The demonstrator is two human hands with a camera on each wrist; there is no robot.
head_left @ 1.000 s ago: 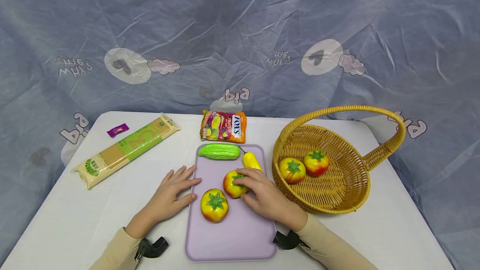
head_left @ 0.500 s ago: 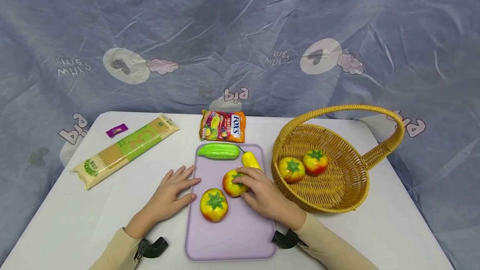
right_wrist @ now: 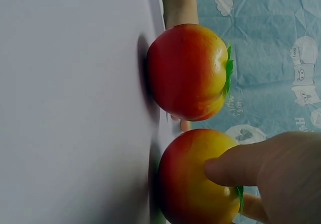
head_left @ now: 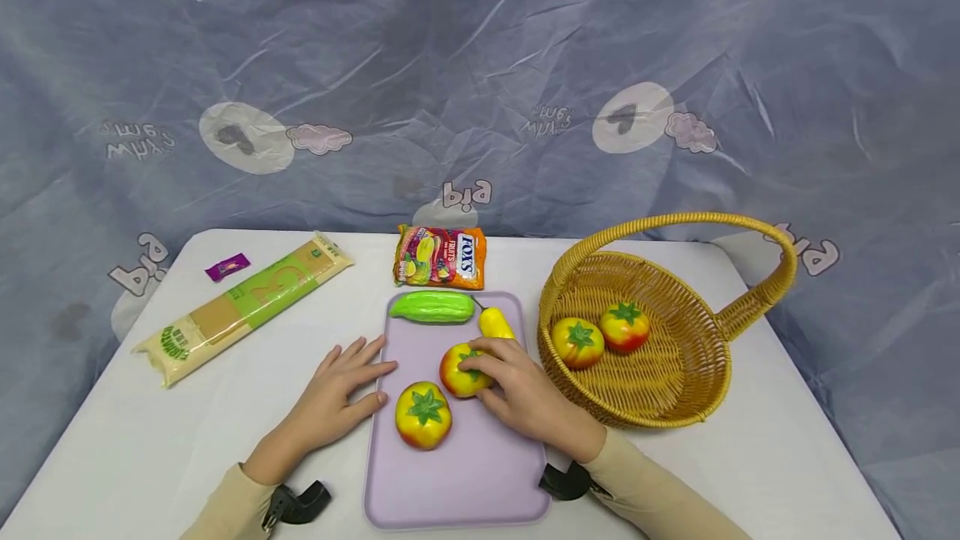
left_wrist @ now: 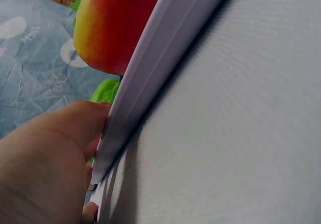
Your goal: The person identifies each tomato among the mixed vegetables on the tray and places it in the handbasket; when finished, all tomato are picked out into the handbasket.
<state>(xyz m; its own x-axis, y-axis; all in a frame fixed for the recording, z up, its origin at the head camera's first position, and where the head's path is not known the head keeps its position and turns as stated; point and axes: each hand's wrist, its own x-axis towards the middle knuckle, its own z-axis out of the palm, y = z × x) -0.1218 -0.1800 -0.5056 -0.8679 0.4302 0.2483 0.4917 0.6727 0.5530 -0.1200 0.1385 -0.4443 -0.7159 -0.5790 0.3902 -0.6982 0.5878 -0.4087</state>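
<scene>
On a lilac tray (head_left: pixel 457 502) sit two yellow-and-red tomatoes with green leafy tops. My right hand (head_left: pixel 525 394) grips the farther tomato (head_left: pixel 454 373), thumb on its near side and fingers over its top. In the right wrist view the thumb presses on this tomato (right_wrist: pixel 193 184). The nearer tomato (head_left: pixel 423 417) stands untouched, a little to the left. My left hand (head_left: pixel 337 394) lies with fingers spread at the tray's left edge. In the left wrist view its thumb (left_wrist: pixel 88 121) touches the tray rim (left_wrist: pixel 145 78), holding nothing.
A green ridged vegetable (head_left: pixel 432 307) and a yellow pear-shaped piece (head_left: pixel 495 323) lie at the tray's far end. Beyond is a candy bag (head_left: pixel 440 257). A wicker basket (head_left: pixel 667 390) with two tomatoes stands right. A noodle pack (head_left: pixel 247 307) and a purple sweet (head_left: pixel 227 267) lie left.
The head view has shifted slightly, so everything sits a little farther left and lower. Both hands keep their places relative to the tray and the tomatoes.
</scene>
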